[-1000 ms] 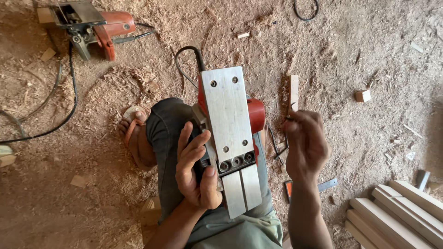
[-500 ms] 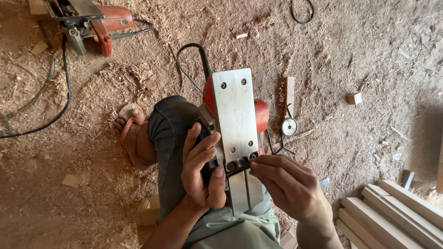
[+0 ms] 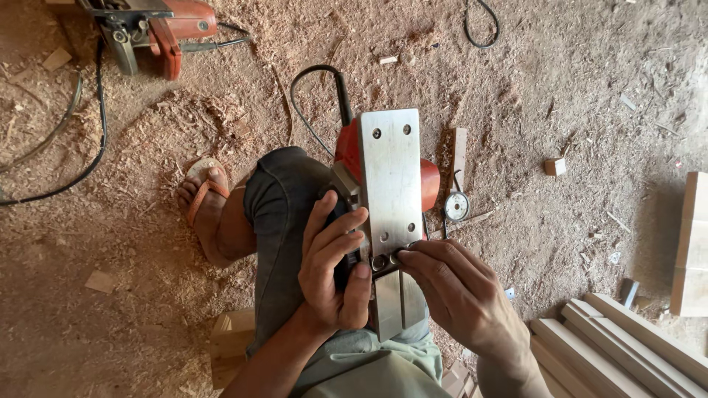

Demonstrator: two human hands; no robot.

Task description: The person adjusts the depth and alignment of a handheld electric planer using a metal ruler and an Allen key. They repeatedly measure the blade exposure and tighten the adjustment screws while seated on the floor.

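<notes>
A red electric planer [image 3: 389, 177] lies upside down on my knee, its flat metal sole facing up. My left hand [image 3: 333, 267] grips the planer's left side next to the blade drum. My right hand [image 3: 461, 295] rests its fingertips on the small round bolts [image 3: 386, 260] at the drum, pinching at one of them. A small round metal tool [image 3: 456, 206] lies on the ground just right of the planer. My sandalled foot [image 3: 206, 203] is planted on the left.
Sawdust and shavings cover the dirt floor. Another red power tool [image 3: 151, 26] with black cords [image 3: 88, 155] sits at the top left. Planed wooden slats [image 3: 627, 339] lie at the lower right, a plank [image 3: 693, 243] at the right edge, a small wood block [image 3: 554, 166] beyond.
My right hand came in from the ground on the right, where the round tool now lies, and set its fingertips on the drum bolts. The left hand kept its grip.
</notes>
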